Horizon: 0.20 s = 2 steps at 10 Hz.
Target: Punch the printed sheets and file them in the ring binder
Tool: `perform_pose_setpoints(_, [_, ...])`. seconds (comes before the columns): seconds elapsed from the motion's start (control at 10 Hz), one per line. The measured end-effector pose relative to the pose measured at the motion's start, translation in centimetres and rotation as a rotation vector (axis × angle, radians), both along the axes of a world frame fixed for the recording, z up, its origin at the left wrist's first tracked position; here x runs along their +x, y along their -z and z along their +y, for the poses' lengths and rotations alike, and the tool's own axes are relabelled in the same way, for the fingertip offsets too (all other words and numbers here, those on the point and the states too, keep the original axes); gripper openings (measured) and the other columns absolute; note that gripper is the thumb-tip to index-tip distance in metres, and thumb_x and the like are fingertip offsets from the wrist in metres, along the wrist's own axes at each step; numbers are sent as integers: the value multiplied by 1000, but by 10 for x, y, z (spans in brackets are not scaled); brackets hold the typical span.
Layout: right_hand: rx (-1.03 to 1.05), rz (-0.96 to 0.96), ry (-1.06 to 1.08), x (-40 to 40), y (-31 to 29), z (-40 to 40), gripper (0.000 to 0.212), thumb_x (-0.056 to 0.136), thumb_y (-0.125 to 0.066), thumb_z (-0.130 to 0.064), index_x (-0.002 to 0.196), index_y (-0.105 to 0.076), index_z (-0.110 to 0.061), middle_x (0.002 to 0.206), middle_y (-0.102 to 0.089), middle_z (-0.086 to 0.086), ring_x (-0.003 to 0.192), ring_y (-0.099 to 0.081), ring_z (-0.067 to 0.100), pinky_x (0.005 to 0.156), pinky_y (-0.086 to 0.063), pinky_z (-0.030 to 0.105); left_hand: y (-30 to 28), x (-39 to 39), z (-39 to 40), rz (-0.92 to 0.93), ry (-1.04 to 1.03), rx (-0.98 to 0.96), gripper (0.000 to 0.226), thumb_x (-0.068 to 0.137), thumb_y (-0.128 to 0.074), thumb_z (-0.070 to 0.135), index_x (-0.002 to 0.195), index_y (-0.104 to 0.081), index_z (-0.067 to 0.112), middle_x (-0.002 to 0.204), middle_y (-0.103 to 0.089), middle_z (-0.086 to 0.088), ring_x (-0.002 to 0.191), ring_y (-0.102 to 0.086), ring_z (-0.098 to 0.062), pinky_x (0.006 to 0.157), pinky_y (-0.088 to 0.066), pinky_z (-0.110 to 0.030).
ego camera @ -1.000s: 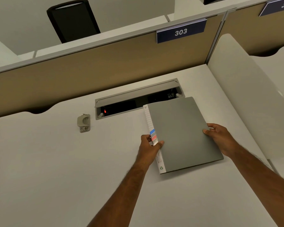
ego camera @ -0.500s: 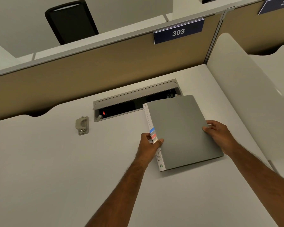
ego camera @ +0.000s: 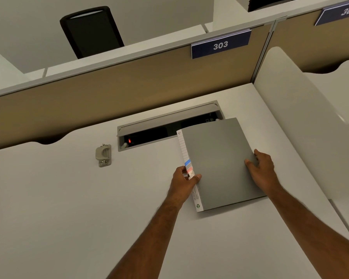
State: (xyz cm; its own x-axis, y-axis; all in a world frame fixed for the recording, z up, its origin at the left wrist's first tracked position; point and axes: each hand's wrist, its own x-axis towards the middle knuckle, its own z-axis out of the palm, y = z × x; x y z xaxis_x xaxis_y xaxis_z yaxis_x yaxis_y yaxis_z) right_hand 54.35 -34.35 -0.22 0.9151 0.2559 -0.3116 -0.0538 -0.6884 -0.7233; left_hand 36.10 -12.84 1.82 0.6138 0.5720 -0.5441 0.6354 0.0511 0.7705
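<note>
The left hand (ego camera: 184, 178) is clamped on the spine of a grey ring binder (ego camera: 220, 164), thumb lying across the front cover near the spine and the fingers wrapped round the white spine label (ego camera: 186, 158), just below its blue and red stripes. The right hand (ego camera: 261, 168) grips the opposite, opening edge of the same binder, thumb pressed flat on the cover and fingers curled over the edge, so both hands are closed on it from either side. The binder is shut, its cover facing up, and it sits at the right half of a white desk (ego camera: 58, 208); whether its underside rests on the desk or is lifted slightly cannot be told, though a narrow shadow runs along its near edge. Its far corner overlaps the right end of a recessed cable tray (ego camera: 149, 135) set into the desk, whose grey flap stands open and shows a small red light inside at the left. To the left of the tray, well apart from the binder, a small beige hole punch (ego camera: 103, 155) stands on the desk. Behind the desk runs a tan partition (ego camera: 109, 93) carrying a dark blue plate (ego camera: 221, 45) marked 303, with a second plate (ego camera: 338, 14) marked 302 further right. A white side divider (ego camera: 302, 125) closes off the right of the desk, and a black chair back (ego camera: 91, 31) shows beyond the partition. No printed sheets can be seen.
</note>
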Motion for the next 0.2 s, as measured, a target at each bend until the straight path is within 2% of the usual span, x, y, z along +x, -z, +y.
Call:
perform_pose_setpoints(0.1, [-97, -148, -67, -16, -15, 5, 69, 96, -65, -24, 153, -33, -3, 153, -36, 21, 141, -32, 40, 117, -27, 47, -5, -3, 1, 40, 32, 6, 66, 90, -75, 41, 144, -44, 20, 141, -55, -1, 109, -61, -16, 84, -53, -29])
perform_pose_setpoints(0.2, [-165, -321, -141, -28, -16, 7, 72, 94, -67, -26, 152, -32, 0, 154, -36, 24, 141, -33, 42, 118, -27, 50, -5, -8, 2, 45, 31, 18, 69, 92, -73, 42, 147, -40, 19, 148, -50, -2, 120, -59, -20, 90, -53, -35])
